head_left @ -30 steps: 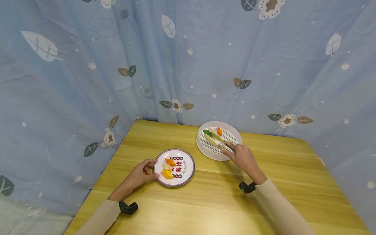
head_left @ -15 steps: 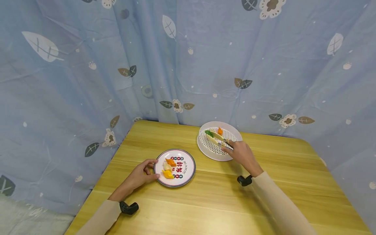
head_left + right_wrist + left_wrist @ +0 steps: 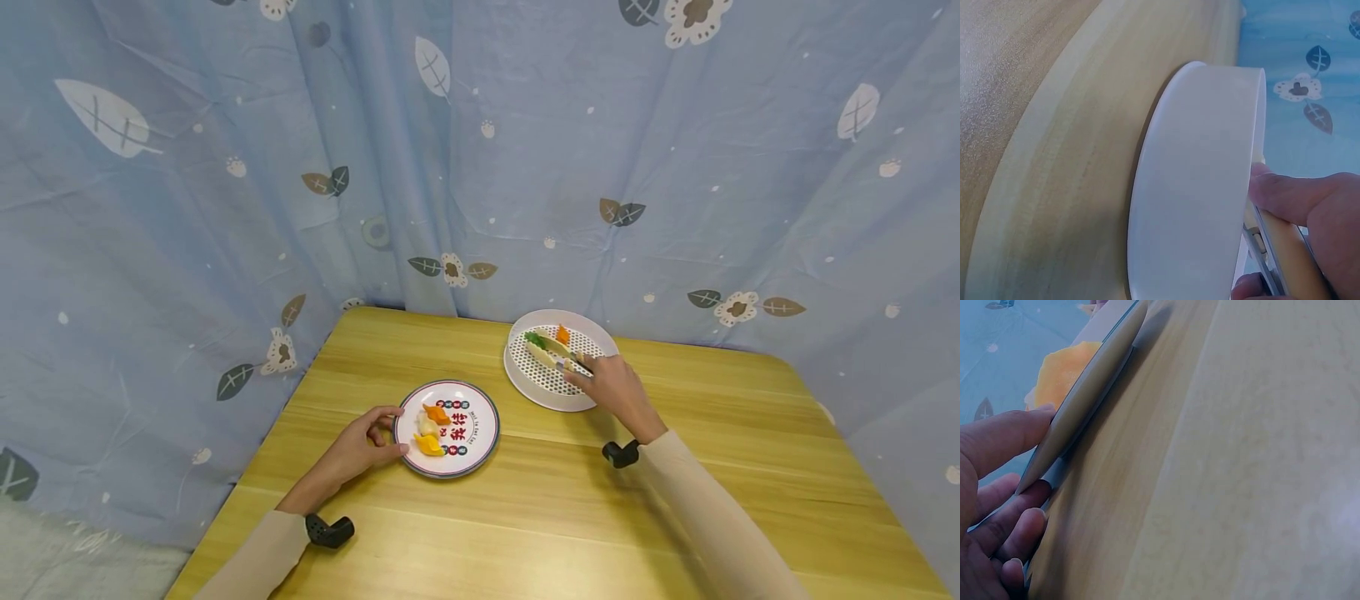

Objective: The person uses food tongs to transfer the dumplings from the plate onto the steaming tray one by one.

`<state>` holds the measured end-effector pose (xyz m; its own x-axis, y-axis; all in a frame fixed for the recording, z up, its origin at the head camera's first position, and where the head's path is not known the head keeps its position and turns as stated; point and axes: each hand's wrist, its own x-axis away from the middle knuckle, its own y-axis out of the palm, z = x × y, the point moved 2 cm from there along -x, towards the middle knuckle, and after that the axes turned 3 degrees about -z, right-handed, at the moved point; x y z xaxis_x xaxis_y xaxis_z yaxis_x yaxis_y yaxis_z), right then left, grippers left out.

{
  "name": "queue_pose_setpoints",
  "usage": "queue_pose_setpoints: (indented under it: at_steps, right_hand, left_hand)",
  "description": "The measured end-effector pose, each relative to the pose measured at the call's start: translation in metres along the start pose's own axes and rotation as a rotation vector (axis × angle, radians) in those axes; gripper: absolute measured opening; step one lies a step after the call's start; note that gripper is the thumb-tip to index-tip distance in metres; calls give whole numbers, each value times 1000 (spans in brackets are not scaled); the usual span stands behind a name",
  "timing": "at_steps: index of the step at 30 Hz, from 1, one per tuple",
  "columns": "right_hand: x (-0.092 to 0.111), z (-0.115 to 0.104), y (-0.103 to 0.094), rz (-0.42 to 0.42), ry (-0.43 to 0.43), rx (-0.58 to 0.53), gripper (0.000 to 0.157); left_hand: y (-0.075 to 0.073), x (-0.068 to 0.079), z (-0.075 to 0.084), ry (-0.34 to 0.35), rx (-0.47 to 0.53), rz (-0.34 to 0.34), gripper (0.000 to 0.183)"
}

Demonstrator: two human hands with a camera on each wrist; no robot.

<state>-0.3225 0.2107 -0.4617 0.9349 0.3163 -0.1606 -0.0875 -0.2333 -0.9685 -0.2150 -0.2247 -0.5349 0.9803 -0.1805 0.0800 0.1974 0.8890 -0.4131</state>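
My left hand pinches the left rim of a round white plate with red and blue print, thumb on top and fingers beneath. On the plate lie an orange dumpling, a cream one and a yellow one. Inside a white perforated steamer basket, tongs with pale tan arms reach to a green piece of food between their tips. My right hand grips these tongs near their hinge, over the basket's right side. Another orange dumpling sits deeper in the basket.
Both items stand on a wooden table, the basket behind and right of the plate. A blue patterned curtain hangs right behind the table's back edge and along its sides. Basket walls rise around the tongs.
The tongs' arms have drawn closer together around the green piece, and their tips have shifted slightly right. My right forearm has moved a little left. The left hand and plate stay put.
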Motion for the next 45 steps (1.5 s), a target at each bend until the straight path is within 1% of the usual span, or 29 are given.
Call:
queue_pose_setpoints:
  at_steps: [7,10,13,16,23,30,35,38,45]
  right_hand:
    - [-1,0,0,-34,15,12,50]
    - [0,0,-1,-40,31,6,53]
    - [2,0,-1,-30,46,-17,57]
    - [5,1,-2,-1,52,-37,61]
    - [11,1,-7,62,25,-46,63]
    - [21,-4,-13,116,-17,-89,60]
    - [29,-11,-15,128,-30,-108,59]
    - [34,-14,-14,130,-39,-100,60]
    - [44,-26,-15,149,-94,-112,58]
  left_hand:
    - [0,0,1,1,-5,1,60]
    - [0,1,2,2,-4,-1,60]
    - [1,2,2,4,-1,-3,59]
    - [1,2,3,1,-8,0,59]
    - [1,2,1,2,-21,3,60]
    - [0,1,1,2,-29,0,59]
    - [-1,2,3,-3,-35,2,59]
    - [0,2,3,-10,-32,3,59]
    - [0,2,2,-10,-34,4,59]
